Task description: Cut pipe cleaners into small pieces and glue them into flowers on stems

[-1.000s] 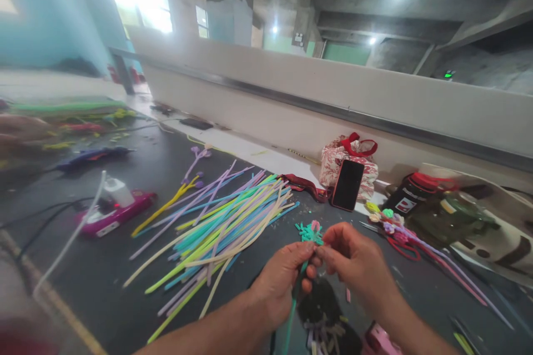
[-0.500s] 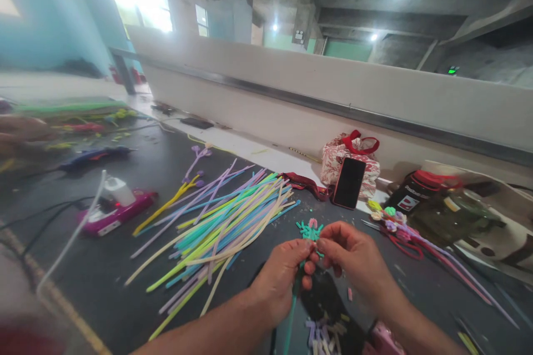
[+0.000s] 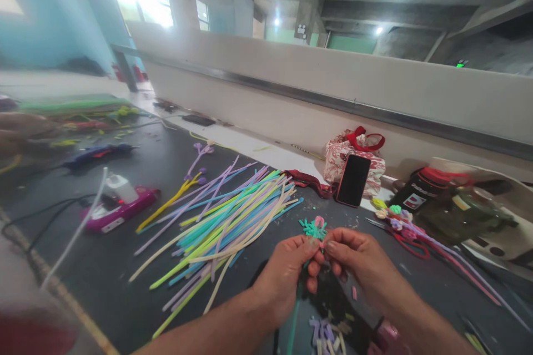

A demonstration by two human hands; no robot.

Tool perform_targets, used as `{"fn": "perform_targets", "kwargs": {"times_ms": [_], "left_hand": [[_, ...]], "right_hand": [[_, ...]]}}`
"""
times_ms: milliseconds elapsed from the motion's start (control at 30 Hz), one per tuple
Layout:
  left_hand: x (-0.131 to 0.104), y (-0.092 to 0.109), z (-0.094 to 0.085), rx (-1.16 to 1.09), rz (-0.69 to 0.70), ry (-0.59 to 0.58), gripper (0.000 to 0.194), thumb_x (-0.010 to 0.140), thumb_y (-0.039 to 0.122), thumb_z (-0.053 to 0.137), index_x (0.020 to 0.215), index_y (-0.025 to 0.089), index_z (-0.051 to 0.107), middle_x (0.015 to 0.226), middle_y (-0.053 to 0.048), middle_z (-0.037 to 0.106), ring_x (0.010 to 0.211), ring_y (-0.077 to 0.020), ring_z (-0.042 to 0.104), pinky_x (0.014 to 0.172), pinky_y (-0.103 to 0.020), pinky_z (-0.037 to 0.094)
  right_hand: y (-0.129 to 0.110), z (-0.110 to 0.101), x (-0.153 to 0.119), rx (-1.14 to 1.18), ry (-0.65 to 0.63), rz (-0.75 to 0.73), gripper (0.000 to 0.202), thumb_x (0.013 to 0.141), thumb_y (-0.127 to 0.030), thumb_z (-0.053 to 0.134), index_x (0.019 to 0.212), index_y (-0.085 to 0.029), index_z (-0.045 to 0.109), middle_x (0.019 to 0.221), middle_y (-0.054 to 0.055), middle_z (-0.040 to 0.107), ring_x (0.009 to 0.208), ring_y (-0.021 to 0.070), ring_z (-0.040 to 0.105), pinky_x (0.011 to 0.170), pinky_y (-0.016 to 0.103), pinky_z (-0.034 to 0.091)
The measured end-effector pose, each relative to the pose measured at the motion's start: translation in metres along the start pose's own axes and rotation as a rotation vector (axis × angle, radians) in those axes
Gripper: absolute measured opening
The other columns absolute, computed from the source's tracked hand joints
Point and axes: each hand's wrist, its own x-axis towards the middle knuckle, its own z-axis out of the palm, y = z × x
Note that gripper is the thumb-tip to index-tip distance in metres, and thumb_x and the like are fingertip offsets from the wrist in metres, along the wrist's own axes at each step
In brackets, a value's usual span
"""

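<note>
My left hand pinches a small pink piece at the base of a teal pipe-cleaner flower, or its stem; the fingertips hide the exact grip. The teal flower with a pink loop rises just above my fingers. My right hand is closed at the fingertips, touching the same spot from the right. A long teal stem hangs below my left hand. Left of my hands lies a spread pile of coloured pipe cleaners.
A phone leans on a patterned bag. Finished flowers and bottles stand right. Short cut pieces lie in front. A pink power strip, glue gun and another person's blurred hand are left.
The view has shifted slightly. The teal flower has turned so its pink loop sits more to the right. Both hands remain together around its base.
</note>
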Motion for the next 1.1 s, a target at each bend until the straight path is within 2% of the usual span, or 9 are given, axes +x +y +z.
{"fn": "perform_targets", "kwargs": {"times_ms": [100, 233, 433, 600, 733, 800, 933, 1000, 1100], "left_hand": [[-0.001, 0.000, 0.001, -0.002, -0.036, -0.041, 0.027, 0.068, 0.037, 0.060, 0.058, 0.013, 0.052, 0.043, 0.005, 0.042, 0.034, -0.0028, 0.034, 0.037, -0.016, 0.025], [-0.001, -0.002, 0.002, 0.001, -0.068, -0.027, 0.028, 0.069, 0.038, 0.059, 0.058, 0.013, 0.052, 0.043, 0.005, 0.042, 0.034, -0.0024, 0.032, 0.036, -0.016, 0.025], [0.002, -0.002, -0.001, 0.018, -0.061, 0.045, 0.024, 0.068, 0.034, 0.058, 0.059, 0.013, 0.053, 0.045, 0.004, 0.042, 0.038, -0.0032, 0.035, 0.037, -0.015, 0.026], [0.003, -0.002, 0.001, 0.050, -0.075, 0.089, 0.023, 0.068, 0.034, 0.057, 0.059, 0.014, 0.051, 0.045, 0.004, 0.043, 0.038, -0.0038, 0.036, 0.037, -0.016, 0.027], [0.001, 0.000, 0.003, 0.069, -0.097, 0.107, 0.021, 0.068, 0.031, 0.059, 0.060, 0.014, 0.051, 0.048, 0.004, 0.047, 0.038, -0.0032, 0.037, 0.037, -0.015, 0.028], [0.001, 0.000, 0.002, 0.095, -0.114, 0.114, 0.020, 0.068, 0.030, 0.060, 0.060, 0.014, 0.050, 0.048, 0.004, 0.048, 0.037, -0.0027, 0.037, 0.036, -0.015, 0.027], [0.002, -0.002, 0.000, 0.134, -0.155, 0.075, 0.019, 0.068, 0.029, 0.060, 0.060, 0.014, 0.051, 0.052, 0.004, 0.053, 0.035, -0.0024, 0.037, 0.033, -0.015, 0.026], [0.002, -0.004, -0.001, 0.155, -0.184, 0.070, 0.017, 0.067, 0.028, 0.060, 0.061, 0.015, 0.050, 0.052, 0.005, 0.053, 0.033, -0.0022, 0.036, 0.032, -0.015, 0.026], [0.003, -0.006, -0.001, 0.181, -0.209, 0.080, 0.018, 0.066, 0.028, 0.062, 0.061, 0.015, 0.050, 0.050, 0.006, 0.052, 0.032, -0.0022, 0.036, 0.031, -0.015, 0.025]], "right_hand": [[0.002, -0.005, 0.001, 0.122, -0.075, 0.047, 0.020, 0.070, -0.031, 0.068, 0.066, -0.012, 0.061, 0.059, 0.000, 0.061, 0.043, 0.0044, 0.046, 0.040, 0.013, 0.034], [0.005, -0.009, 0.004, 0.213, -0.125, 0.097, 0.021, 0.070, -0.030, 0.069, 0.067, -0.012, 0.061, 0.056, -0.001, 0.059, 0.038, 0.0027, 0.044, 0.037, 0.013, 0.032], [0.005, -0.006, 0.006, 0.182, -0.095, 0.097, 0.021, 0.071, -0.031, 0.068, 0.068, -0.012, 0.060, 0.060, 0.001, 0.062, 0.044, 0.0049, 0.049, 0.041, 0.014, 0.036], [0.009, -0.001, 0.002, 0.046, 0.035, 0.071, 0.025, 0.069, -0.035, 0.067, 0.064, -0.013, 0.057, 0.050, -0.003, 0.056, 0.041, 0.0052, 0.045, 0.039, 0.014, 0.032], [0.007, -0.011, -0.003, -0.055, 0.092, 0.044, 0.023, 0.070, -0.038, 0.064, 0.067, -0.016, 0.058, 0.047, -0.006, 0.051, 0.041, 0.0071, 0.042, 0.039, 0.017, 0.031], [0.000, -0.021, -0.008, -0.191, 0.084, -0.003, 0.018, 0.074, -0.036, 0.061, 0.070, -0.018, 0.060, 0.051, -0.005, 0.051, 0.044, 0.0084, 0.044, 0.042, 0.018, 0.033], [-0.018, -0.033, -0.019, -0.584, 0.025, -0.225, 0.011, 0.076, -0.027, 0.059, 0.068, -0.019, 0.063, 0.068, -0.001, 0.056, 0.063, 0.0128, 0.051, 0.058, 0.023, 0.039], [-0.025, -0.034, -0.022, -0.680, 0.009, -0.278, 0.011, 0.075, -0.023, 0.059, 0.066, -0.019, 0.062, 0.070, 0.000, 0.056, 0.068, 0.0140, 0.052, 0.062, 0.023, 0.039], [-0.027, -0.032, -0.022, -0.716, 0.024, -0.289, 0.010, 0.075, -0.021, 0.059, 0.065, -0.019, 0.061, 0.067, -0.001, 0.055, 0.064, 0.0135, 0.052, 0.059, 0.023, 0.039]]}}
